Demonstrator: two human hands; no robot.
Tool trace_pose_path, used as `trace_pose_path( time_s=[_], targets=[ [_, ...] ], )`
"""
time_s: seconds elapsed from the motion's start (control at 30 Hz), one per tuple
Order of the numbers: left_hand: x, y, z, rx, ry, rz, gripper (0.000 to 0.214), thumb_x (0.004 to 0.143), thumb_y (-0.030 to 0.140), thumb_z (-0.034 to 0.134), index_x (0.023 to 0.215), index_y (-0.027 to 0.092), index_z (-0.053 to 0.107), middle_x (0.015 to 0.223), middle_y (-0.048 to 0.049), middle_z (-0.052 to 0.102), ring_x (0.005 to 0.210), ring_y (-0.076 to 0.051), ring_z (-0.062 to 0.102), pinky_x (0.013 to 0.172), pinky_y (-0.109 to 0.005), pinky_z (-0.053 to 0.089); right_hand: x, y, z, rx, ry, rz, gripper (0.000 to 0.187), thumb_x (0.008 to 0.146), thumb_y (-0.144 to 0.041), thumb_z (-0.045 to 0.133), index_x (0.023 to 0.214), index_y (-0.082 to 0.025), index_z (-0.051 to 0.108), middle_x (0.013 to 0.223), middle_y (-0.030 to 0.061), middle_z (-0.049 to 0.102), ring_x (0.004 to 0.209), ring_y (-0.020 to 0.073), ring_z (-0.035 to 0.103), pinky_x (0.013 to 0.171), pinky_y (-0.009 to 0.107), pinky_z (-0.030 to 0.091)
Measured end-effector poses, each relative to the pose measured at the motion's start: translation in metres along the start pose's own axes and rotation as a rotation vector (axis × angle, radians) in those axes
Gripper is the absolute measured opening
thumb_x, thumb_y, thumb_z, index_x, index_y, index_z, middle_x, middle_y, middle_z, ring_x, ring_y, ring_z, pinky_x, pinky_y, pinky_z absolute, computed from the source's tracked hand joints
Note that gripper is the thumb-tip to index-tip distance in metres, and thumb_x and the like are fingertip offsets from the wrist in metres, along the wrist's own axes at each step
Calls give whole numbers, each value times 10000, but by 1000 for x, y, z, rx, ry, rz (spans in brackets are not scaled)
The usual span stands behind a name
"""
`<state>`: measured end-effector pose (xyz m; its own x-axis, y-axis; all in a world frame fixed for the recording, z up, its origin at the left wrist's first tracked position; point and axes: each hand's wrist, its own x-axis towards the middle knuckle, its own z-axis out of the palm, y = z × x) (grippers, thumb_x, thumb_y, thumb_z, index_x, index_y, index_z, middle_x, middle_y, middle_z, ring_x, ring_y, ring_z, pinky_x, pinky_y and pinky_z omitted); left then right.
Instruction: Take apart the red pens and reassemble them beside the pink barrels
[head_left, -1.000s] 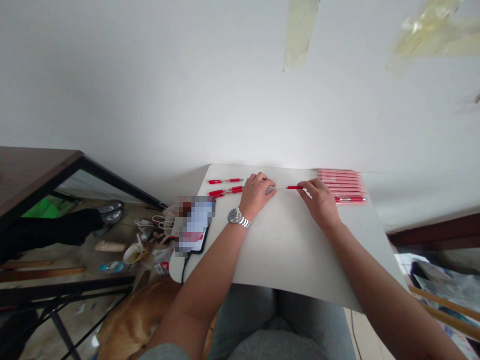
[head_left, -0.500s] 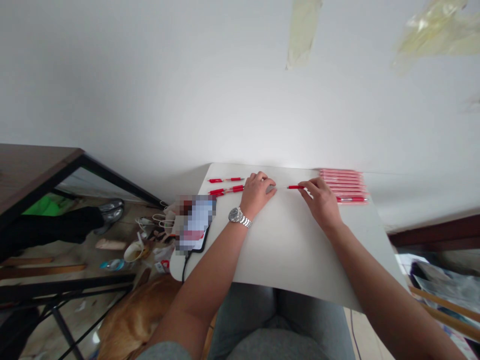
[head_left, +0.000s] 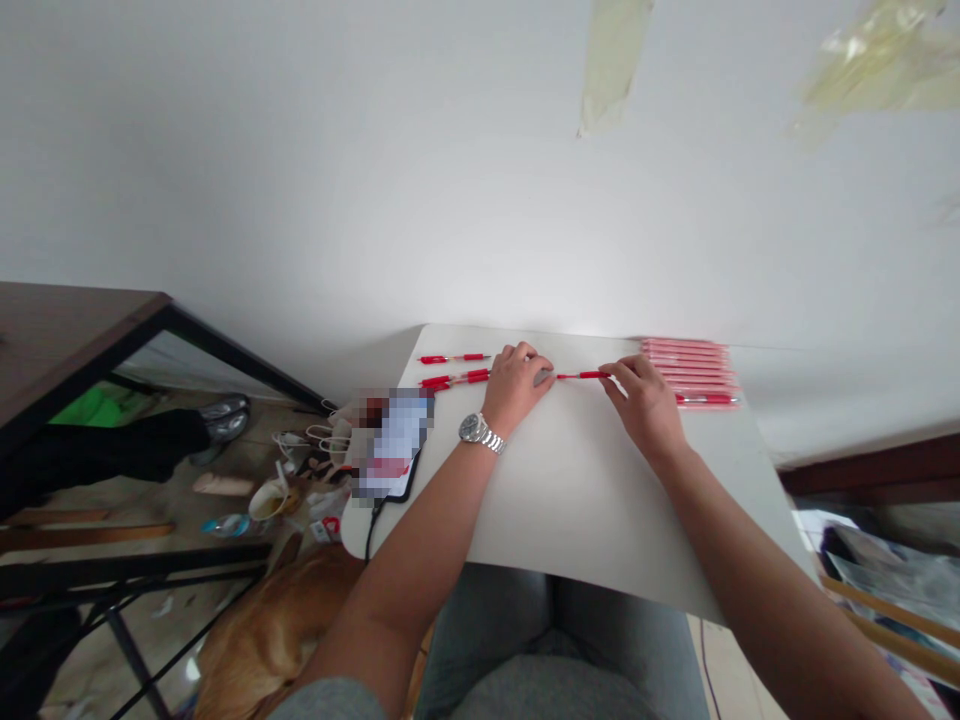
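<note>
On the white table (head_left: pixel 570 490), my left hand (head_left: pixel 516 385) is closed around the barrel end of a red pen, with a silver watch (head_left: pixel 477 432) on its wrist. My right hand (head_left: pixel 643 402) pinches a red pen part (head_left: pixel 583 375) that stretches toward the left hand; the two pieces meet between my hands. Finished red pens (head_left: pixel 454 378) lie in a short row left of my left hand. A pack of pink pen refills or barrels (head_left: pixel 690 370) lies just right of my right hand.
A phone (head_left: pixel 394 445) with a cable rests on the table's left edge. Below the left side are a cluttered floor, a cup (head_left: pixel 266 503), a tan dog (head_left: pixel 270 640) and a dark desk frame (head_left: pixel 97 340). The wall stands right behind the table.
My right hand has slid the red piece leftward, so the gap to the part in my left hand has closed. The arms have barely shifted otherwise.
</note>
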<state>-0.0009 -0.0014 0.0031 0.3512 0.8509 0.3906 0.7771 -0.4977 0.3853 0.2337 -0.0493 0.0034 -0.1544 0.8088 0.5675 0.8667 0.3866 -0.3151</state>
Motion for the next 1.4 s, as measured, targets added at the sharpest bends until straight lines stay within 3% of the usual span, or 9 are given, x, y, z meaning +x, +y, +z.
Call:
trace_pose_path(
  time_s=[0.27,0.77,1.4],
  targets=[
    [0,0,0,-10,-6,10,127,947,339,706,1038,283,776,1113,-64,628,1080,-248,560,1006,-425,477,-1,1,1,55,-14,39,226,1035,-314,544,1093,-210,736,1006,96,639,827,210,631,698,328,488],
    [1,2,-1,43,40,-49,78,928,287,709,867,239,707,1053,-70,625,1034,-259,561,942,-436,489,-4,2,8,73,-16,64,197,1016,-326,582,1052,-202,731,964,89,654,821,217,649,694,334,494],
    [-1,3,-2,12,19,-31,69,925,291,719,985,259,712,1120,-72,603,1080,-259,554,981,-428,482,-1,-4,0,40,7,68,233,1035,-320,542,1122,-214,731,1024,103,649,817,210,646,661,329,485]
  ],
)
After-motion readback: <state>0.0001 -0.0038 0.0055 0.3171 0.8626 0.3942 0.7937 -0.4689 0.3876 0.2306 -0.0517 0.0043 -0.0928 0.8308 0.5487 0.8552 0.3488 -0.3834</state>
